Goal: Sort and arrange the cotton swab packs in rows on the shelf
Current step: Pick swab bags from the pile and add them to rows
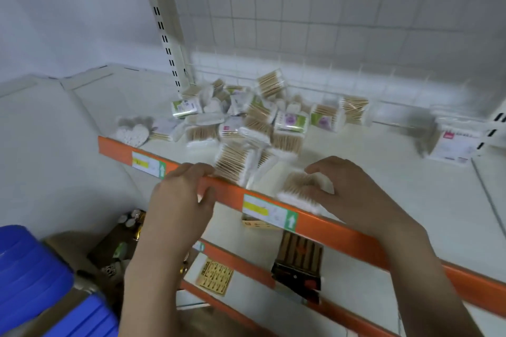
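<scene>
Both forearms reach forward — left hand (182,194) curled, right hand (346,194) arched, fingers bent down.
</scene>
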`<control>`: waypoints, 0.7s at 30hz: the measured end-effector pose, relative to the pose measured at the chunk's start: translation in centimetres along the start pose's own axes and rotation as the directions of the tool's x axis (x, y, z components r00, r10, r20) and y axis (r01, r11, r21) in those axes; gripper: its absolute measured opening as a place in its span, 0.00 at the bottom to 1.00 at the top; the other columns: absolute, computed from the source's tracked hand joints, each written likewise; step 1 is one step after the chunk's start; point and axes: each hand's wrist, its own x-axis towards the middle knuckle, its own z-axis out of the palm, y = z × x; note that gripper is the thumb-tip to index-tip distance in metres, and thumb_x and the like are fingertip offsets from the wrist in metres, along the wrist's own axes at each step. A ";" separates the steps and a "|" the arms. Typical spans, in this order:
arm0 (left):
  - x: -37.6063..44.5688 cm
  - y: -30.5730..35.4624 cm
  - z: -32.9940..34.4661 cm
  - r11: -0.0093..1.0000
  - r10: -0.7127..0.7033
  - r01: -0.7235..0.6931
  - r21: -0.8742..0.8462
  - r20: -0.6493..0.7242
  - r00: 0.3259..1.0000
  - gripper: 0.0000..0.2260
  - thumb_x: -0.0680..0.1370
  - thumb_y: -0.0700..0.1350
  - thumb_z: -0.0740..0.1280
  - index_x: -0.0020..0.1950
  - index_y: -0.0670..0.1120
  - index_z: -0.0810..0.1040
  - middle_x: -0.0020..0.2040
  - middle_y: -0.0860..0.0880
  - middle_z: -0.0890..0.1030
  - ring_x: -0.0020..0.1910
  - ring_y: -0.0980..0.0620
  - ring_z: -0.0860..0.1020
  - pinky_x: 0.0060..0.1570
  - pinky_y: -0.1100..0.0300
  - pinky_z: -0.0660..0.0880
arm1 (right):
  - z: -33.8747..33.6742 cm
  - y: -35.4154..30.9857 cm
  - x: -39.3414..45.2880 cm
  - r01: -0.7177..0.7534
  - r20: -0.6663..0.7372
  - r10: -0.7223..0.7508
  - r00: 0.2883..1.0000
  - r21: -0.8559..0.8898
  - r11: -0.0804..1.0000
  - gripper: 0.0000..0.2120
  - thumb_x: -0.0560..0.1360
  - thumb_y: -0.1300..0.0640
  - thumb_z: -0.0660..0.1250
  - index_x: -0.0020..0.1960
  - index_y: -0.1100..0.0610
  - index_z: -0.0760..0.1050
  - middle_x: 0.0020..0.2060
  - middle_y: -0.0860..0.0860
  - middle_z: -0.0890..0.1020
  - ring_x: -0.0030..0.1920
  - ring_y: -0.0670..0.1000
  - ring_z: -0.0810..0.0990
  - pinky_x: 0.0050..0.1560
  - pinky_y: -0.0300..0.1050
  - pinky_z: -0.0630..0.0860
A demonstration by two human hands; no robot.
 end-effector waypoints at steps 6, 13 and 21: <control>3.9 -3.1 0.3 0.994 0.078 -0.070 -0.088 0.092 0.993 0.16 0.73 0.42 0.69 0.60 0.46 0.77 0.57 0.47 0.78 0.56 0.46 0.75 0.52 0.55 0.73 | 0.4 -0.8 1.5 -0.094 0.009 0.095 0.995 -0.071 0.993 0.21 0.76 0.48 0.64 0.67 0.51 0.69 0.64 0.47 0.71 0.63 0.48 0.69 0.57 0.34 0.62; 7.4 -0.7 3.5 0.952 0.305 -0.278 -0.127 0.405 0.862 0.30 0.75 0.40 0.63 0.74 0.57 0.58 0.75 0.55 0.57 0.74 0.57 0.51 0.72 0.53 0.53 | -0.6 0.5 3.0 -0.208 0.277 0.227 0.934 -0.098 0.973 0.34 0.76 0.44 0.62 0.76 0.50 0.53 0.75 0.47 0.55 0.74 0.45 0.53 0.62 0.30 0.49; 8.6 -0.7 4.4 0.956 0.255 -0.293 -0.001 0.492 0.832 0.35 0.71 0.41 0.65 0.74 0.59 0.54 0.71 0.55 0.62 0.72 0.54 0.55 0.72 0.47 0.47 | -0.3 0.6 3.1 -0.251 0.355 0.234 0.905 0.003 0.968 0.35 0.74 0.44 0.66 0.75 0.50 0.54 0.74 0.45 0.60 0.72 0.45 0.59 0.66 0.35 0.56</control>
